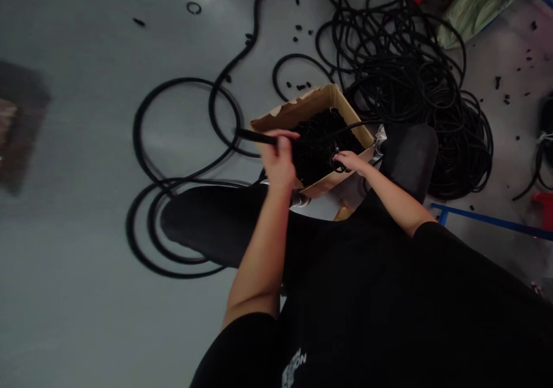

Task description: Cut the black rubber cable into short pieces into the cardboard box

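Observation:
My left hand [279,158] is closed around a black rubber hose [259,137] above the left side of an open cardboard box [317,189]. From that hand the hose runs across the box to the right and loops over the floor to the left. My right hand [351,160] is closed at the box's right edge, on what looks like a pair of scissors [341,168] with dark loop handles. Their blades cannot be made out against the dark contents. Many short black pieces [319,126] fill the box between my knees.
A large tangled pile of black hose [401,83] lies at the upper right. Small black scraps [301,87] are scattered on the grey floor [78,215]. Farther right are a blue bar [492,221] and a greenish sack [484,8].

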`<move>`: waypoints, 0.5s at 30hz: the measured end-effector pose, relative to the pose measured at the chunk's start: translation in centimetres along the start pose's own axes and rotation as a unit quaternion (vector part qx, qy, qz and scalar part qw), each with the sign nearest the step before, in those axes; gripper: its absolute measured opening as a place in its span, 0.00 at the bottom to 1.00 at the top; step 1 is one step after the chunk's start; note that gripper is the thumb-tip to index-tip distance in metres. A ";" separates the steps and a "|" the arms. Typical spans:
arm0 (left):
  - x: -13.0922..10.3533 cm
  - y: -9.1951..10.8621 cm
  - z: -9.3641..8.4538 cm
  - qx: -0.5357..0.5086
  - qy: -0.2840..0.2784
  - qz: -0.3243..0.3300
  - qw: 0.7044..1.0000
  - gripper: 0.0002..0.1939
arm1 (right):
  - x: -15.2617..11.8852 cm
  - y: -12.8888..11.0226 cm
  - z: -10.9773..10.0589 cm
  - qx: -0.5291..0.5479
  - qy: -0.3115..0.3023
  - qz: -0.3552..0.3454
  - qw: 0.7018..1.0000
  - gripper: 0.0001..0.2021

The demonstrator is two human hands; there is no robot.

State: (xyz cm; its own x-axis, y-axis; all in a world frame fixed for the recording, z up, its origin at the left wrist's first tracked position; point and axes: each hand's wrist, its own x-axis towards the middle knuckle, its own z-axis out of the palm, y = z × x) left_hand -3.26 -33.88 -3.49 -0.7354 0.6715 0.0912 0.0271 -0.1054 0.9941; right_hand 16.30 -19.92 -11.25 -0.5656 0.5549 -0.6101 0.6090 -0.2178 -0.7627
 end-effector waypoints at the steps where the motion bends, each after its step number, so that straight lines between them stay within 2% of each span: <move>1: 2.4 0.9 -0.8 -0.064 0.068 -0.020 0.995 0.17 | -0.3 0.0 0.0 -0.048 0.007 0.009 0.999 0.10; 2: 4.6 1.9 -1.7 -0.112 0.099 -0.038 0.988 0.16 | -0.7 0.0 0.0 -0.094 0.014 0.017 0.995 0.09; 4: 8.5 3.7 -3.5 -0.140 0.156 -0.078 0.975 0.19 | -1.8 -0.2 -0.3 -0.143 0.014 0.003 0.990 0.13; 5: 9.8 4.5 -4.4 -0.145 0.167 -0.092 0.971 0.20 | -2.4 -0.2 -0.6 -0.138 0.006 -0.013 0.990 0.15; 6: 10.6 5.1 -5.1 -0.136 0.153 -0.123 0.971 0.22 | -3.1 -0.3 -1.1 -0.117 -0.007 -0.030 0.993 0.16; 7: 10.8 5.4 -5.6 -0.125 0.126 -0.165 0.970 0.24 | -3.8 -0.3 -1.8 -0.085 -0.029 -0.045 0.995 0.17; 9: 9.8 5.0 -5.9 -0.094 0.097 -0.254 0.958 0.27 | -5.5 -0.4 -3.5 -0.017 -0.071 -0.067 0.995 0.20; 11: 7.7 3.5 -5.6 -0.075 0.040 -0.332 0.940 0.26 | -7.4 -0.5 -5.7 0.031 -0.081 -0.092 0.992 0.25; 12: 6.7 2.4 -5.3 -0.074 0.009 -0.348 0.934 0.25 | -8.4 -0.5 -6.8 0.043 -0.091 -0.105 0.989 0.27; 13: 5.9 1.2 -5.0 -0.071 0.014 -0.344 0.936 0.24 | -9.4 -0.5 -7.9 0.050 -0.113 -0.115 0.986 0.27; 15: 5.6 -0.9 -4.7 -0.062 0.082 -0.304 0.947 0.22 | -11.1 -0.5 -9.8 0.047 -0.194 -0.099 0.975 0.27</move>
State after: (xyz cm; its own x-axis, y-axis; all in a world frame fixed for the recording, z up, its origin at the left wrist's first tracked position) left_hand -10.62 -33.47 -4.19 -0.6853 0.5135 -0.5164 -0.5074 0.1719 0.8444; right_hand 27.74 -18.11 -2.02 -0.8456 0.2526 -0.4702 0.4228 -0.2208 -0.8789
